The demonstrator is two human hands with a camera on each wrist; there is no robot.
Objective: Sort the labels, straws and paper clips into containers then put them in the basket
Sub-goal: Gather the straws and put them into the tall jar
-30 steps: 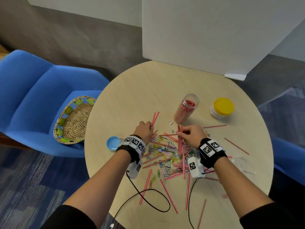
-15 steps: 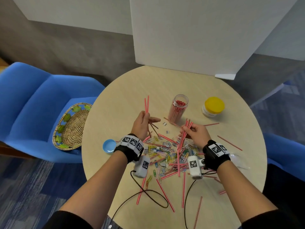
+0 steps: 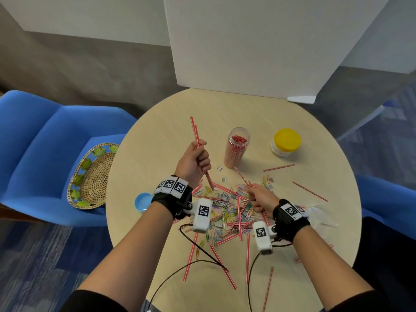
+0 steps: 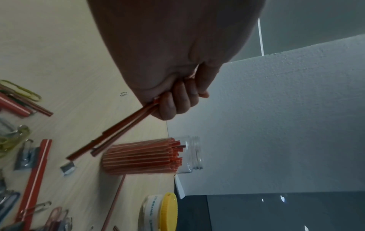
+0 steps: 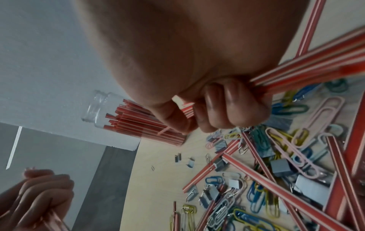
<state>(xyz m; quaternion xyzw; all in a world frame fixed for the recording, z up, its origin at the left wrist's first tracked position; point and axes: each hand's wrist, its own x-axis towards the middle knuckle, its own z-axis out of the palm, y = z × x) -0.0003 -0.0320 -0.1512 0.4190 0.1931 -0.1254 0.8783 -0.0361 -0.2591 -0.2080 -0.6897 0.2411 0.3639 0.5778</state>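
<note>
My left hand (image 3: pixel 195 159) grips a few red-and-white striped straws (image 3: pixel 196 136) upright above the table, left of the clear jar (image 3: pixel 236 147) that stands full of straws. In the left wrist view its fingers (image 4: pixel 173 101) curl round the straws (image 4: pixel 118 131). My right hand (image 3: pixel 258 197) grips a bundle of straws (image 5: pixel 308 68) low over the pile of coloured paper clips, small grey labels and loose straws (image 3: pixel 227 210). The woven basket (image 3: pixel 90 176) sits on the blue chair at the left.
A yellow-lidded jar (image 3: pixel 285 142) stands right of the straw jar. A blue lid (image 3: pixel 142 201) lies near the table's left edge. A white foam board (image 3: pixel 258 41) stands at the table's far edge. Loose straws (image 3: pixel 309 191) are scattered right and near me. Cables trail from my wrists.
My left hand has lifted its straws off the table and raised them upright. My right hand gathered straws from the pile and drew back toward me, still gripping them.
</note>
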